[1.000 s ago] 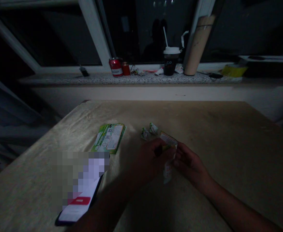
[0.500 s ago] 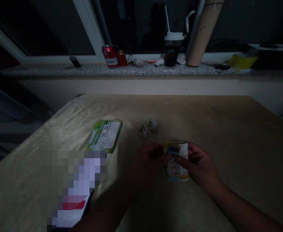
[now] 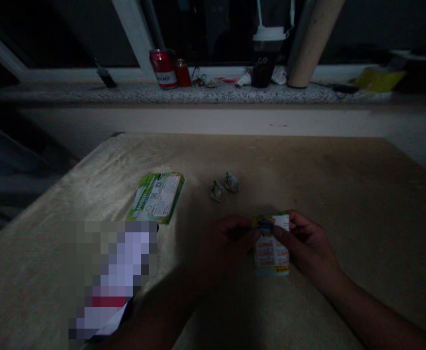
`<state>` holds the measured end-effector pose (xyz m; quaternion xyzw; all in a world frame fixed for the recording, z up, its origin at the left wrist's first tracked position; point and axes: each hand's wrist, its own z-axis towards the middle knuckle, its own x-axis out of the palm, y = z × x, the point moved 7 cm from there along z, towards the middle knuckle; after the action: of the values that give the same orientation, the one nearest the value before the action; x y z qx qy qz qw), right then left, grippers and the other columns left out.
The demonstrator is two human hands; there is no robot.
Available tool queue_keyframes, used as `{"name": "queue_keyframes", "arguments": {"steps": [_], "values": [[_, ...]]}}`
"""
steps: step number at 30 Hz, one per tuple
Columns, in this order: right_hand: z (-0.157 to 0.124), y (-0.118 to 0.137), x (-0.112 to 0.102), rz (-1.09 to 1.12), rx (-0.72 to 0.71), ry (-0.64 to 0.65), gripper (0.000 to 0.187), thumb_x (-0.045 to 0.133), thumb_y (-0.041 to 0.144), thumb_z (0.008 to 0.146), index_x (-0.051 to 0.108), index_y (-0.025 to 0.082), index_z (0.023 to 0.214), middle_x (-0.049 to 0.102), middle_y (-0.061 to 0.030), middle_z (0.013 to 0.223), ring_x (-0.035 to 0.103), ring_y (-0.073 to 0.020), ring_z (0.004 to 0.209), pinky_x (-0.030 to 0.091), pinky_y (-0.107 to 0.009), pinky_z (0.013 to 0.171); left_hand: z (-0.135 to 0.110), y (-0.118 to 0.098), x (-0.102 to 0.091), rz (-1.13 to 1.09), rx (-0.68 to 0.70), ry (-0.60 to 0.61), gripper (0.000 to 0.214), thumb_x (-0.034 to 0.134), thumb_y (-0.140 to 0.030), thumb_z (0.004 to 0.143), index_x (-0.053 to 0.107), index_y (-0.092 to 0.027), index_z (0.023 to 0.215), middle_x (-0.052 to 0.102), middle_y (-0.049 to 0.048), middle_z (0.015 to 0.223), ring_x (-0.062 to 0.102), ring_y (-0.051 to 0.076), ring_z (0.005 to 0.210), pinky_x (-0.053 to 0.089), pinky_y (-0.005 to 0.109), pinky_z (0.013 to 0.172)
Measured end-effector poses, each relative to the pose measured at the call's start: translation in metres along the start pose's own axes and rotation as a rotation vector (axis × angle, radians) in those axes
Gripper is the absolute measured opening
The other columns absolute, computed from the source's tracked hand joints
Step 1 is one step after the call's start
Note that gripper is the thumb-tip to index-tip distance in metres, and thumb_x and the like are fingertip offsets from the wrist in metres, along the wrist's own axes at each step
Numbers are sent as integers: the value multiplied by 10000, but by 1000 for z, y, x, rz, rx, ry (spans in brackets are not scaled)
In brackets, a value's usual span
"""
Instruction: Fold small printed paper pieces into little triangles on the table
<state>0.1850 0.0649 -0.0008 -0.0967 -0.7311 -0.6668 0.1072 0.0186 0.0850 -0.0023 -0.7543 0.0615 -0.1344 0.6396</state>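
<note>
Both my hands hold a small printed packet (image 3: 271, 250) upright just above the tan table (image 3: 344, 194). My left hand (image 3: 227, 243) pinches the packet's top left corner, fingers closed. My right hand (image 3: 309, 245) grips its top right edge between thumb and fingers. Two small crumpled green-and-white wrappers (image 3: 224, 185) lie on the table a little beyond my hands. A flat green packet (image 3: 157, 196) lies to the left of them.
A phone with a lit screen (image 3: 110, 277) lies at the near left of the table. On the stone window sill behind stand a red can (image 3: 162, 68), a dark cup with a lid and straw (image 3: 267, 58), a cardboard tube (image 3: 315, 41) and small clutter.
The packet has turned from edge-on to facing me and come slightly nearer and right. Both hands shifted with it. My view has tilted downward.
</note>
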Motion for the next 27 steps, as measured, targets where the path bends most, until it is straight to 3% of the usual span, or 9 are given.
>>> {"name": "queue_keyframes", "arguments": {"steps": [11, 27], "values": [[-5, 7, 2, -56, -29, 10, 200, 871, 371, 819, 743, 218, 834, 785, -2, 712, 728, -130, 623, 583, -188, 581, 1, -10, -3, -63, 48, -51, 142, 808, -283, 759, 762, -166, 825, 768, 19, 758, 699, 134, 673, 565, 220, 626], [-6, 5, 0, -90, -31, 3, 195, 859, 362, 831, 732, 214, 830, 795, -13, 721, 732, -129, 605, 589, -186, 566, 0, -7, -4, -27, 52, -73, 137, 787, -294, 772, 783, -172, 835, 772, 31, 748, 694, 134, 654, 559, 223, 596]]}}
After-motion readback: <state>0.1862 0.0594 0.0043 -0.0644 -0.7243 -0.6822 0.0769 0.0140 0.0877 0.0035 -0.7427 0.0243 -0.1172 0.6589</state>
